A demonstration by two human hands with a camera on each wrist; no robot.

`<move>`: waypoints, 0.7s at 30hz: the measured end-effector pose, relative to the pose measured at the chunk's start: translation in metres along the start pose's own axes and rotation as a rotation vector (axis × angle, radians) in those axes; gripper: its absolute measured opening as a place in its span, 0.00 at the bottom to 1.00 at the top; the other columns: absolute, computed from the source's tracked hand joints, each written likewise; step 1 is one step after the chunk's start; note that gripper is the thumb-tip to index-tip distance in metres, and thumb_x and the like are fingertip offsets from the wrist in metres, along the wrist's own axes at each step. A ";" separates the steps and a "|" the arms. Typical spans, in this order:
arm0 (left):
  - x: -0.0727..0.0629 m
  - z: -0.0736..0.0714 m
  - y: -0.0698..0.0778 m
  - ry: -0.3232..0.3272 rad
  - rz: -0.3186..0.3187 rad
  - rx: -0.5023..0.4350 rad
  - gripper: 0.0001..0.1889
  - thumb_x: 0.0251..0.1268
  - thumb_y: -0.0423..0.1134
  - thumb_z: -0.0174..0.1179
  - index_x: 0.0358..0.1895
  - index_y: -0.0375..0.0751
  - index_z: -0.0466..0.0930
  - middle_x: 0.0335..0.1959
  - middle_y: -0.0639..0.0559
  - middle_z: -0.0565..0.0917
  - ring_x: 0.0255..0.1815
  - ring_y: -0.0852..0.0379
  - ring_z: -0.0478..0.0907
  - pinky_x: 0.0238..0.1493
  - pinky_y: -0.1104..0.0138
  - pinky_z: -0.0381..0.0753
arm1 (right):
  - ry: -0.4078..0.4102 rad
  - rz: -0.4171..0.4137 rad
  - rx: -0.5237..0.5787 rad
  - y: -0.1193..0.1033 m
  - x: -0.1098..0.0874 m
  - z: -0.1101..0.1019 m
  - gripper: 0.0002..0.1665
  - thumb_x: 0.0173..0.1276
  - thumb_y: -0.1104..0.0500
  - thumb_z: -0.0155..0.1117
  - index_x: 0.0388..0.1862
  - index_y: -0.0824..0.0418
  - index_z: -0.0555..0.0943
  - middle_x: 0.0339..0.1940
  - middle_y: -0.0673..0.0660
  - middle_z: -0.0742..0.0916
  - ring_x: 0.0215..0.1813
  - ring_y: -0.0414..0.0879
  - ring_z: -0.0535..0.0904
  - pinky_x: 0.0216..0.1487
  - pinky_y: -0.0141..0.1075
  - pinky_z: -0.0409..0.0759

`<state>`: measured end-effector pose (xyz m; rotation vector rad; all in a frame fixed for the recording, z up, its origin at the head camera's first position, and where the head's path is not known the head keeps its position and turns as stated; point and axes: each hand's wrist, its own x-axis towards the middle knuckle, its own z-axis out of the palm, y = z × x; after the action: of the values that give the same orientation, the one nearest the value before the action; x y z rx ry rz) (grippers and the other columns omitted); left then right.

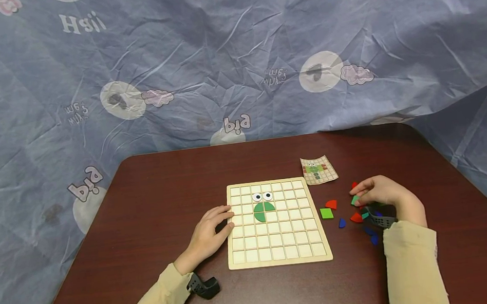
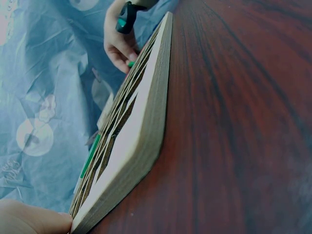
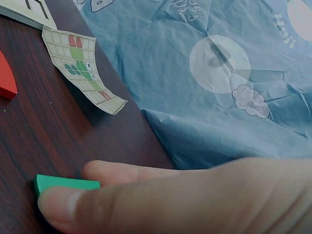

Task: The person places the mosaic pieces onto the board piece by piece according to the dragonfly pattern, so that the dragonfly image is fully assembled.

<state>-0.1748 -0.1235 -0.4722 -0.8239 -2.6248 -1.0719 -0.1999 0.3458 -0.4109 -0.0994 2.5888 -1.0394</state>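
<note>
A wooden grid board (image 1: 280, 262) lies on the table. On it sit two round eye pieces (image 1: 257, 197) and, just below, three dark green quarter-circle pieces (image 1: 260, 217). My left hand (image 1: 205, 236) rests at the board's left edge, its fingers extended and fingertips on the rim. To the right of the board, my right hand (image 1: 388, 192) pinches a green piece (image 3: 63, 182) between thumb and fingers, low over the loose pieces. The thumb and fingers hide part of that green piece.
A small picture card (image 1: 319, 170) with a curled edge lies beyond the board's right corner. Right of the board are a light green square (image 1: 326, 213), a red piece (image 1: 331, 204), a blue piece (image 1: 342, 223) and several more, partly under my right wrist. A patterned cloth (image 1: 235, 64) hangs behind the table.
</note>
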 end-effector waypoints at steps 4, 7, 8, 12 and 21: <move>0.000 0.000 0.000 -0.001 0.000 0.005 0.16 0.67 0.40 0.57 0.54 0.38 0.80 0.61 0.46 0.74 0.65 0.48 0.66 0.61 0.50 0.67 | 0.012 0.008 0.003 0.000 -0.001 0.000 0.20 0.56 0.58 0.71 0.44 0.70 0.83 0.35 0.55 0.87 0.35 0.43 0.78 0.37 0.37 0.77; -0.001 -0.001 0.000 -0.002 0.000 0.000 0.16 0.67 0.40 0.57 0.54 0.38 0.80 0.60 0.46 0.74 0.65 0.48 0.66 0.61 0.50 0.67 | 0.017 0.010 0.012 0.000 -0.002 0.000 0.19 0.56 0.56 0.71 0.42 0.68 0.84 0.33 0.53 0.87 0.36 0.44 0.79 0.39 0.38 0.76; -0.001 -0.001 0.000 -0.002 -0.001 -0.002 0.16 0.67 0.40 0.57 0.54 0.38 0.80 0.61 0.46 0.74 0.65 0.48 0.66 0.61 0.50 0.67 | 0.020 0.008 0.010 0.000 -0.002 -0.001 0.18 0.56 0.56 0.72 0.41 0.68 0.84 0.33 0.53 0.86 0.36 0.43 0.79 0.39 0.38 0.76; -0.001 -0.001 0.000 -0.003 -0.004 -0.010 0.16 0.67 0.40 0.57 0.54 0.38 0.80 0.61 0.46 0.74 0.65 0.48 0.66 0.61 0.50 0.67 | 0.042 -0.012 0.035 -0.001 -0.003 -0.003 0.18 0.55 0.55 0.72 0.39 0.67 0.85 0.34 0.53 0.86 0.36 0.43 0.78 0.39 0.37 0.76; 0.000 -0.002 0.001 0.004 -0.004 -0.009 0.16 0.67 0.40 0.57 0.54 0.38 0.80 0.60 0.46 0.75 0.65 0.49 0.66 0.62 0.50 0.66 | 0.115 -0.128 0.033 -0.016 -0.005 -0.006 0.18 0.57 0.50 0.72 0.39 0.62 0.86 0.39 0.55 0.86 0.38 0.42 0.77 0.39 0.40 0.79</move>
<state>-0.1738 -0.1242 -0.4705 -0.8179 -2.6218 -1.0864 -0.1976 0.3391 -0.3949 -0.2059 2.6968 -1.1641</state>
